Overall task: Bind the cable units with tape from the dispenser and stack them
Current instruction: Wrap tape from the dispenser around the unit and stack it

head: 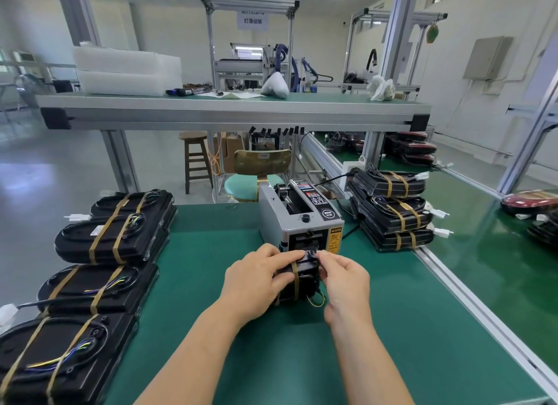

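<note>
While the left hand (256,273) grips the cable unit (302,279) at six o'clock from the tape dispenser (302,220), the right hand (344,279) pinches tape (312,253) at the unit's top edge; bound stacks (114,238) lie at nine and two o'clock.

Both forearms are bare as far as they show. The left hand (256,273) and right hand (347,279), on the near side of the tape dispenser (302,220), are bare as well.
</note>
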`<action>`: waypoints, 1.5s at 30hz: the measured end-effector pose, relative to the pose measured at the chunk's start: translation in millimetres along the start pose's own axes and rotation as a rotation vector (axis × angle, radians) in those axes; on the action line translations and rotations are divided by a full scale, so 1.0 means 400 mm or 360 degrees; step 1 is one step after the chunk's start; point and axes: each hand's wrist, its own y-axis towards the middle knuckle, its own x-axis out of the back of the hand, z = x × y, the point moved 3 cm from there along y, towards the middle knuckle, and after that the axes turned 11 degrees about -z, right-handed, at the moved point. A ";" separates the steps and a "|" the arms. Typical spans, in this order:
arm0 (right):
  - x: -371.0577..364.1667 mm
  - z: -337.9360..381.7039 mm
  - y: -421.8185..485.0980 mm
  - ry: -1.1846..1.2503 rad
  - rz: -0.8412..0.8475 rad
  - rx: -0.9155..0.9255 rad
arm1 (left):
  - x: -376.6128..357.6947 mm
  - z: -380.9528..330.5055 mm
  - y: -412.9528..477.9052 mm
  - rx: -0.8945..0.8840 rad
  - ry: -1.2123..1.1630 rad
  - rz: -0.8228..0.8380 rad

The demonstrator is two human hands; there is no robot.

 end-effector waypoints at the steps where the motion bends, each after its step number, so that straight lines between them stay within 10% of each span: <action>1: 0.001 -0.002 0.001 -0.0003 -0.0005 0.0007 | -0.001 0.000 -0.001 0.0000 0.0001 -0.0001; 45: 0.039 -0.018 0.063 -0.0176 0.0022 0.0304 | -0.011 -0.005 0.010 -0.0170 0.0122 0.0032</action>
